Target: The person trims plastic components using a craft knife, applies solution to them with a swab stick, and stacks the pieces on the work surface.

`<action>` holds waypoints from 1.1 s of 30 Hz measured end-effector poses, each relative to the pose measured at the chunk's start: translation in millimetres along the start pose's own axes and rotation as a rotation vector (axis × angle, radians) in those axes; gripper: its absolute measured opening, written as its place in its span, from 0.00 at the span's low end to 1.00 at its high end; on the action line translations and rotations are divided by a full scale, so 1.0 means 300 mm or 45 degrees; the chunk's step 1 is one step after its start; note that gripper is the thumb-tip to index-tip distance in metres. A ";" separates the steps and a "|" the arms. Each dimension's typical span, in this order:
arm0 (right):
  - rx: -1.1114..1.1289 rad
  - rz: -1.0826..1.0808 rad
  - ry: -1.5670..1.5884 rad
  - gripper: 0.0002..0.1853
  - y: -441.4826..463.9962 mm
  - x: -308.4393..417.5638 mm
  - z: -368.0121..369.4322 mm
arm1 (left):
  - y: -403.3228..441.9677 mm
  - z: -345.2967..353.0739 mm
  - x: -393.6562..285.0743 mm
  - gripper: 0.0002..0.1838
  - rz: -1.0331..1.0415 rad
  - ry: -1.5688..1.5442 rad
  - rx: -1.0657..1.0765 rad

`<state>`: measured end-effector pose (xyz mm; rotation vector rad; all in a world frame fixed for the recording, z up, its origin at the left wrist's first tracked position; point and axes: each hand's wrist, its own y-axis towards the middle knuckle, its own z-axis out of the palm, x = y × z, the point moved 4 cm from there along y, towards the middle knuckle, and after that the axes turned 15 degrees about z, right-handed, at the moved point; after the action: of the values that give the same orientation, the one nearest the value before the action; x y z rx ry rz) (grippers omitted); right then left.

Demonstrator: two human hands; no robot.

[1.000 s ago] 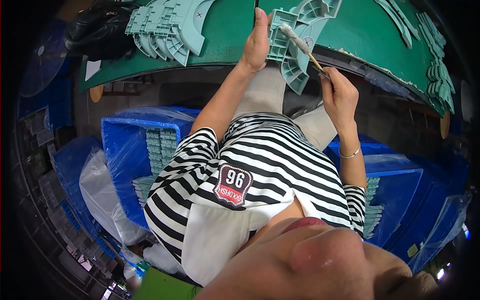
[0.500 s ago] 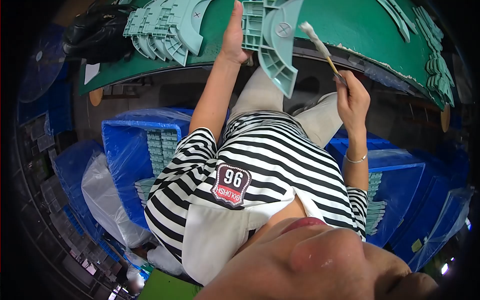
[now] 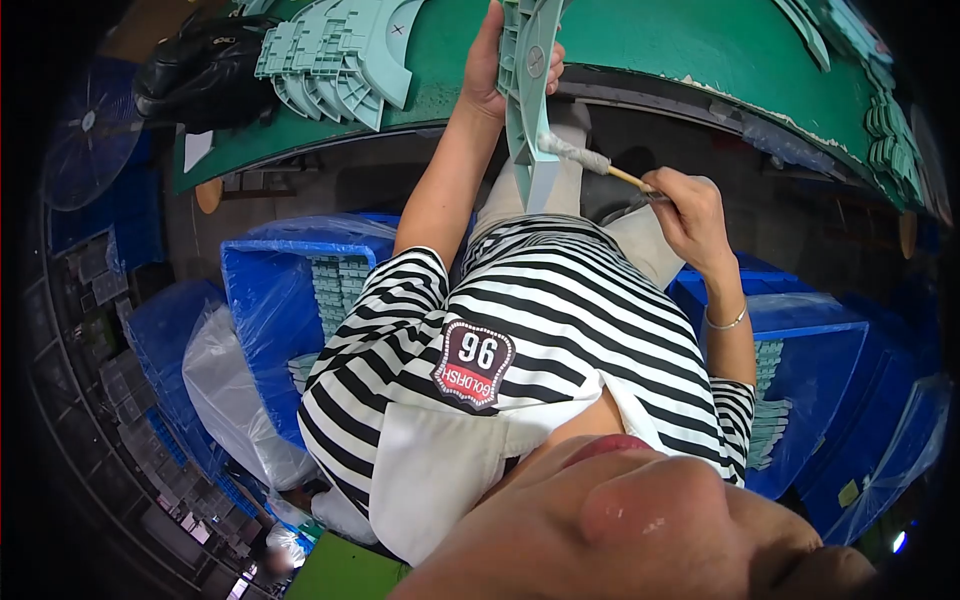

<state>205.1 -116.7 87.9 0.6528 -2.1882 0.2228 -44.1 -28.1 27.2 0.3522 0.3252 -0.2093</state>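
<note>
My left hand (image 3: 490,75) is closed around a curved light teal plastic part (image 3: 534,110), thumb on one side and fingertips showing round the other. The part is held up on edge over the front edge of the table, its narrow lower end pointing toward my body, with a round crossed mark on its face. My right hand (image 3: 688,215) pinches a thin wooden stick with a white fluffy wrapped head (image 3: 580,153). This head touches or nearly touches the lower side of the teal part.
On the green table (image 3: 660,45) lies a row of similar teal parts (image 3: 335,60) beside a black bag (image 3: 205,80). More teal parts (image 3: 890,130) lie at the far right. Blue bins (image 3: 270,300) lined with plastic, holding teal parts, stand on both sides of me.
The teal part has swung from its wide face to a narrower edge view. The stick's fluffy head, apart from it half a second ago, has come down and left to its lower end.
</note>
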 end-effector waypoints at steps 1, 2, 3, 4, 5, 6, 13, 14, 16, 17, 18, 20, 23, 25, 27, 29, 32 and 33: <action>0.019 -0.010 0.018 0.10 -0.010 0.003 -0.004 | -0.003 -0.005 -0.002 0.36 -0.008 0.013 0.009; 0.038 -0.016 0.036 0.10 -0.017 0.005 -0.004 | -0.007 -0.009 0.000 0.36 -0.019 0.024 0.016; 0.023 -0.017 0.014 0.09 -0.012 0.003 -0.003 | -0.009 -0.013 0.005 0.36 -0.034 0.032 0.026; 0.008 -0.014 -0.011 0.09 -0.002 -0.002 -0.001 | -0.011 -0.015 0.015 0.35 -0.030 0.002 0.023; -0.010 -0.009 -0.038 0.09 0.005 -0.007 -0.001 | -0.011 -0.015 0.029 0.35 -0.027 -0.032 0.021; -0.036 0.018 -0.037 0.09 0.017 -0.012 0.001 | -0.005 -0.011 0.039 0.35 -0.025 -0.063 0.025; 0.053 0.010 0.132 0.08 -0.017 0.010 0.027 | 0.001 0.029 0.042 0.32 -0.014 -0.312 0.196; 0.016 0.033 0.103 0.08 -0.008 0.006 0.032 | 0.001 0.032 0.056 0.32 -0.019 -0.347 0.190; -0.066 0.082 0.042 0.07 0.026 -0.012 0.041 | 0.001 0.036 0.089 0.31 -0.037 -0.419 0.182; -0.102 0.100 0.049 0.07 0.038 -0.001 0.039 | 0.000 0.039 0.102 0.30 -0.024 -0.516 0.200; -0.080 0.065 0.054 0.08 0.040 0.013 0.038 | -0.004 0.038 0.112 0.28 -0.011 -0.609 0.218; -0.027 0.000 0.072 0.09 0.021 0.049 0.040 | -0.015 0.025 0.109 0.24 0.008 -0.720 0.256; -0.017 0.010 0.010 0.10 0.019 0.071 0.037 | -0.021 0.015 0.108 0.18 0.005 -0.773 0.375; -0.094 0.047 -0.049 0.10 0.032 0.061 0.035 | -0.029 0.019 0.128 0.18 0.015 -0.814 0.358; -0.094 0.020 -0.081 0.10 0.032 0.085 0.025 | -0.029 0.022 0.138 0.18 0.030 -0.880 0.362; -0.026 -0.028 0.010 0.10 0.020 0.106 0.030 | -0.024 0.022 0.137 0.17 0.034 -0.957 0.406; -0.042 -0.018 0.005 0.11 0.017 0.121 0.015 | -0.022 0.026 0.125 0.17 0.047 -0.958 0.370; -0.106 -0.014 -0.018 0.11 0.021 0.120 0.005 | -0.027 0.024 0.125 0.17 0.052 -0.943 0.335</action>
<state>181.7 -125.6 114.7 0.6212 -2.1945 0.1212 -9.4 -43.5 18.3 0.5128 -0.4442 -0.3274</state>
